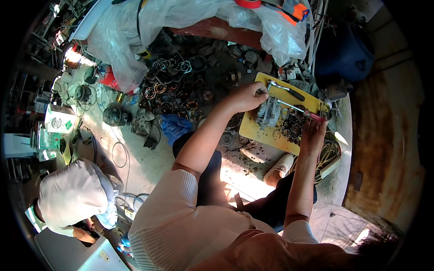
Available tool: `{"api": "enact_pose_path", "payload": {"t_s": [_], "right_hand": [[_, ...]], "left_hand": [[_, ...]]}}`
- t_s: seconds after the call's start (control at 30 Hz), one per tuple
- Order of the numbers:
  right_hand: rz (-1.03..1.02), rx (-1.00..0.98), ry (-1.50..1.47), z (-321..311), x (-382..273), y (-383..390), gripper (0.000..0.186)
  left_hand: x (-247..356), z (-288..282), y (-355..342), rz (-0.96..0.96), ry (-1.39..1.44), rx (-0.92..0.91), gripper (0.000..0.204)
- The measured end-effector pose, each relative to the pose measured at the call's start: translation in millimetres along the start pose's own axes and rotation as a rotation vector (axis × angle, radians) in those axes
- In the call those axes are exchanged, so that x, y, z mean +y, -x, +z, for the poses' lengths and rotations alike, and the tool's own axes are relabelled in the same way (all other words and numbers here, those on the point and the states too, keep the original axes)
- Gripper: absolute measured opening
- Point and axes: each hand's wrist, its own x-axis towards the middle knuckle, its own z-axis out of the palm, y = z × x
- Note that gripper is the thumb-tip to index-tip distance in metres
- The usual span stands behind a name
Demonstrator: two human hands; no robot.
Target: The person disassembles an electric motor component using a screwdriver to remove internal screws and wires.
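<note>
My left hand (249, 97) is closed in a fist over the left edge of a yellow board (253, 131); whatever its fingers hold is hidden. Just right of it lies a ratchet wrench (294, 93) with a black handle. A clear plastic bag (270, 111) of small parts sits below that hand. My right hand (313, 135) is closed around the red handle of a screwdriver (294, 106), whose metal shaft points left toward the bag. Under the shaft, several dark rings and small metal parts (291, 128) are heaped on the board.
Dark metal parts (176, 86) and a blue cloth (174, 127) cover the floor ahead and left. A blue barrel (346, 52) and a wooden panel (379, 135) stand at right. Another person (74, 194) bends over a white box-shaped thing (97, 255) at lower left.
</note>
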Motion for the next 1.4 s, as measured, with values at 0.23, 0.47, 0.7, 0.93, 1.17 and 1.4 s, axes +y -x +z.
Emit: {"api": "enact_pose_path", "payload": {"t_s": [0.23, 0.47, 0.7, 0.93, 1.17, 1.4], "right_hand": [[-0.033, -0.089, 0.031, -14, 4, -6, 0.030], [0.034, -0.020, 0.004, -2, 2, 7, 0.023], [0.050, -0.130, 0.021, -28, 1, -10, 0.028], [0.028, 0.004, 0.026, 10, -3, 20, 0.032], [0.063, -0.059, 0.051, -27, 1, -3, 0.037], [0.065, 0.075, 0.063, 8, 0, 19, 0.041]], "left_hand": [[1, 4, 0, -0.038, -0.070, 0.048, 0.030], [6, 16, 6, -0.094, -0.175, 0.192, 0.036], [-1, 8, -1, 0.003, 0.026, 0.047, 0.029], [9, 15, 1, -0.090, -0.199, 0.178, 0.033], [0, 8, -1, 0.027, 0.097, 0.031, 0.035], [7, 12, 1, -0.067, -0.107, 0.154, 0.034]]}}
